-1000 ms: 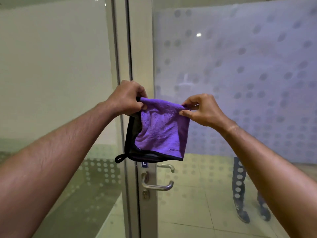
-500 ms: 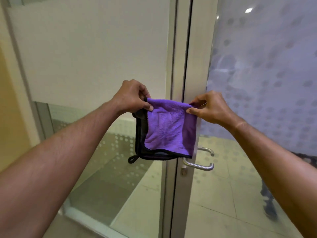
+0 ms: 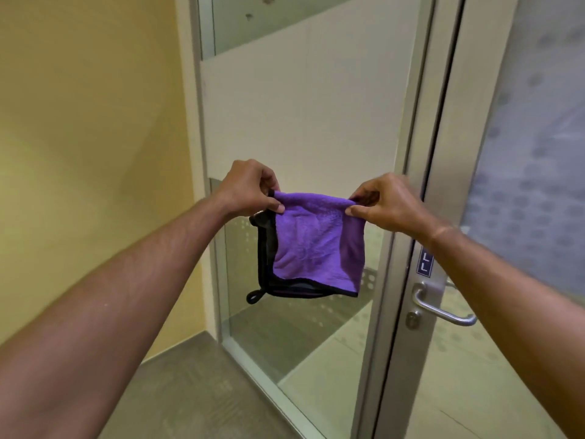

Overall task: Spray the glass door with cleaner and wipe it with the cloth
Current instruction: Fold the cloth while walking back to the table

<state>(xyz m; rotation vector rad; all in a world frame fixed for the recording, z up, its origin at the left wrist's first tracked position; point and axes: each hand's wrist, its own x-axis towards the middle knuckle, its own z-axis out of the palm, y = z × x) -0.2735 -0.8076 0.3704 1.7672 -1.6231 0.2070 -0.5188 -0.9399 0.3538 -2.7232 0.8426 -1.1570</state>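
1. Yellow wall (image 3: pixel 88 128) filled the left side; grey floor (image 3: pixel 196 384) lay near its foot.
2. One fixed glass panel (image 3: pixel 300 115) stood beside the wall, with a frosted band across its upper part and rows of small dots lower down.
3. One glass door (image 3: pixel 535 172) stood at the right in a metal frame (image 3: pixel 443 172), its frosted film patterned with round dots.
4. A small dark label (image 3: pixel 424 263) on the frame read "LL" at its lower end; the rest was hidden by the right arm.
5. One lever handle (image 3: pixel 443 308) sat below the label, with one round lock (image 3: pixel 412 319) beneath it.
6. One purple cloth (image 3: pixel 316 245), edged in black with a small loop (image 3: pixel 254 296) at its lower left corner, hung folded in the air in front of the panel, apart from the glass.
7. Left hand (image 3: pixel 247 188) pinched the cloth's top left corner between thumb and fingers.
8. Right hand (image 3: pixel 386 201) pinched the top right corner in the same way, the top edge spread between the two hands.
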